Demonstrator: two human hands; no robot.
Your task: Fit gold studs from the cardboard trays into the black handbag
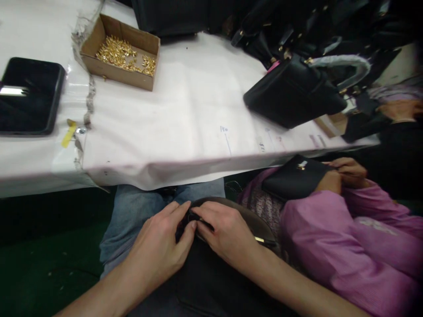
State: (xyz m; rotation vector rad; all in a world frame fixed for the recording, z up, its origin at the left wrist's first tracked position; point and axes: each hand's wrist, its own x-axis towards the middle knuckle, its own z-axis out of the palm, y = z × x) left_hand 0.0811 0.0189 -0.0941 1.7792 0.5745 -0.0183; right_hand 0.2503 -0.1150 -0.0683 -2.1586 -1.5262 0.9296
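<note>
A black bag (211, 275) lies across the lap, over the blue jeans, with a bit of gold-coloured trim on its right side. My left hand (163, 237) is closed, thumb and fingers curled at the bag's top part. Right beside it my right hand (224, 226) pinches the same spot, its fingertips almost meeting the left ones. Between the fingertips a small dark piece of the bag shows; its exact shape is hidden by the fingers and blur.
On the white-covered table (185, 119) are a cardboard box (132, 81) of small gold fittings, a black phone or tablet (33, 97) and a black handbag (291, 92) with a wrapped handle. At right, a co-worker in pink sleeves (317, 229) holds a black bag (294, 178). More black bags crowd behind.
</note>
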